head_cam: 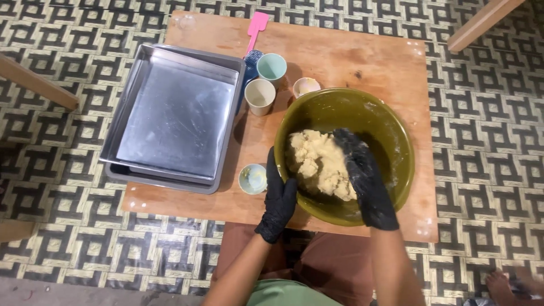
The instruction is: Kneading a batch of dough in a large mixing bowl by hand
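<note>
A person in black gloves works over a low wooden table (340,56) set on a patterned floor. The right hand (362,175) reaches into the olive-green bowl (396,141), which sits at the table's right side near its front edge; the fingers are curved down over the top and right flank of the pale, crumbly lump of dough (317,161) and press on it rather than closing around it (flour dusts the glove). The left hand (280,198) rests at the bowl's near-left rim, fingers extended upward along the rim, just beside the dough; whether it grips the rim or merely steadies it I cannot tell. The dough lies in the left half of the bowl's bottom. Just left of the left hand stands a small pale-blue dish (253,179). To the left sit two nested metal baking trays (175,119). Behind the bowl stand a beige cup (260,96), a light-blue cup (272,67) and a small cream dish (306,86), with a pink spatula (256,28) beyond them.
</note>
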